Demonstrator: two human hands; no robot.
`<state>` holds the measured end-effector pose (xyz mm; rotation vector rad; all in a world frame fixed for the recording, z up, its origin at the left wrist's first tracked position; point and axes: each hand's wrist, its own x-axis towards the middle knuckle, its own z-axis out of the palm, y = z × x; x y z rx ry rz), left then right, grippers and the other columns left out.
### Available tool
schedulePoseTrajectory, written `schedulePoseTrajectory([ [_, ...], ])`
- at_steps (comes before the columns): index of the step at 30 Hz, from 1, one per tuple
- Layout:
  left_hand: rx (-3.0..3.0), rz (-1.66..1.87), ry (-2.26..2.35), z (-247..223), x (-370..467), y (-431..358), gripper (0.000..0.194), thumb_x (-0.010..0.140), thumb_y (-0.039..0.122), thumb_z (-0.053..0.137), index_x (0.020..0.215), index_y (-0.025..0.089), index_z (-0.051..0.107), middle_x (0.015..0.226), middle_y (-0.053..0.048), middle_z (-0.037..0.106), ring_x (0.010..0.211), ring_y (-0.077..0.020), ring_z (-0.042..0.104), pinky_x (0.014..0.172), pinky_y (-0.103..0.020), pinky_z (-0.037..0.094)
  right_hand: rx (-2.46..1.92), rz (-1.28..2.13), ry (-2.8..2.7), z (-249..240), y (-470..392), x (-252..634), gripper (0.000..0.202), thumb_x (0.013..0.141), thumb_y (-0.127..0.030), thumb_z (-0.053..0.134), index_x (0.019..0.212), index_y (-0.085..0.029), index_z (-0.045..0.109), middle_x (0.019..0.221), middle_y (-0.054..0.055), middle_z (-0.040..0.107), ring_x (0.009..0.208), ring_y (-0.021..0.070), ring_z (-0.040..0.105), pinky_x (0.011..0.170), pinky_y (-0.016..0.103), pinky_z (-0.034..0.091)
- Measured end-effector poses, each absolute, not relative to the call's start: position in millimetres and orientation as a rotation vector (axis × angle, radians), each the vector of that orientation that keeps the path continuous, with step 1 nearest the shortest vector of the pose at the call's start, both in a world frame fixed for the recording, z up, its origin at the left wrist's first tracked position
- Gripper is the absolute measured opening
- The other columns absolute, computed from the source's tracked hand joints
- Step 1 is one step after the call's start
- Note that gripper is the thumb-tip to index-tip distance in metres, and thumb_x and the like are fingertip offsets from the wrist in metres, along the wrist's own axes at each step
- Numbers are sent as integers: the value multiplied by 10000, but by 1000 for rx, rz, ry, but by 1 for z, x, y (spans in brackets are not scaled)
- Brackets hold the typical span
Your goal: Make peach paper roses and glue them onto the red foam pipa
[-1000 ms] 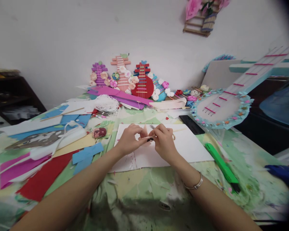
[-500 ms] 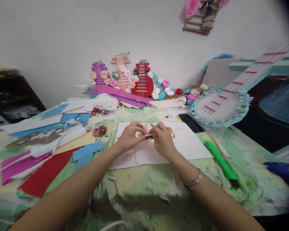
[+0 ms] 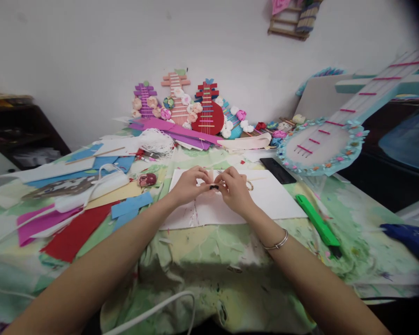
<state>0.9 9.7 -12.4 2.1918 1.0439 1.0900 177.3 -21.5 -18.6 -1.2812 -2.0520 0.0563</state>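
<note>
My left hand (image 3: 188, 187) and my right hand (image 3: 236, 191) meet over a white board (image 3: 279, 204), thumbs touching tip to tip. Between their pinched fingers is a small, thin, pale pink piece (image 3: 215, 174), perhaps crepe paper, mostly hidden by the fingers. A gold-coloured loop (image 3: 250, 186) shows beside the right hand, and a slim metal tip pokes out by its fingers; they look like parts of scissors tucked in that hand. Fine reddish bits lie on the board below the left hand.
A green box cutter (image 3: 317, 221) and a black phone (image 3: 277, 170) lie to the right. Blue strips (image 3: 131, 205), red felt (image 3: 68, 230) and white string (image 3: 157, 142) lie left. Decorated toy lutes (image 3: 207, 114) line the wall; a larger one (image 3: 323, 144) leans at right.
The view has tilted slightly, so the table sits higher in the picture. Both hands keep pinching together, with the thumbs a little closer.
</note>
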Motion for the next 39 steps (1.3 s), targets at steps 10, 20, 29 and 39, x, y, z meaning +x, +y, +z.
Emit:
schedulePoseTrajectory([
  [10, 2275, 1101, 1031, -13, -2, 12, 238, 703, 420, 698, 701, 183, 710, 921, -66, 591, 875, -188, 585, 703, -281, 459, -1296, 60, -2024, -25, -16, 177, 155, 844, -105, 525, 837, -196, 650, 946, 43, 535, 888, 170, 539, 799, 355, 281],
  [20, 2214, 1073, 1007, -16, -5, 17, 237, 653, 419, 724, 680, 184, 713, 905, -56, 603, 837, -175, 585, 634, -258, 433, -1331, 55, -2039, -23, -17, 175, 132, 823, -98, 540, 798, -188, 633, 925, 41, 524, 857, 169, 532, 766, 327, 325],
  [29, 2269, 1060, 977, -18, -5, 18, 206, 657, 378, 722, 678, 174, 707, 924, -62, 607, 849, -177, 591, 682, -273, 444, -1325, -16, -2094, -25, -14, 176, 129, 798, -81, 544, 800, -182, 624, 912, 36, 522, 800, 153, 520, 742, 308, 344],
  [39, 2336, 1061, 1029, -22, -6, 21, 141, 623, 312, 746, 659, 177, 724, 929, -62, 615, 874, -196, 599, 761, -300, 480, -1339, -102, -2149, -29, -13, 176, 123, 790, -90, 537, 801, -180, 621, 956, 45, 535, 885, 181, 541, 735, 317, 340],
])
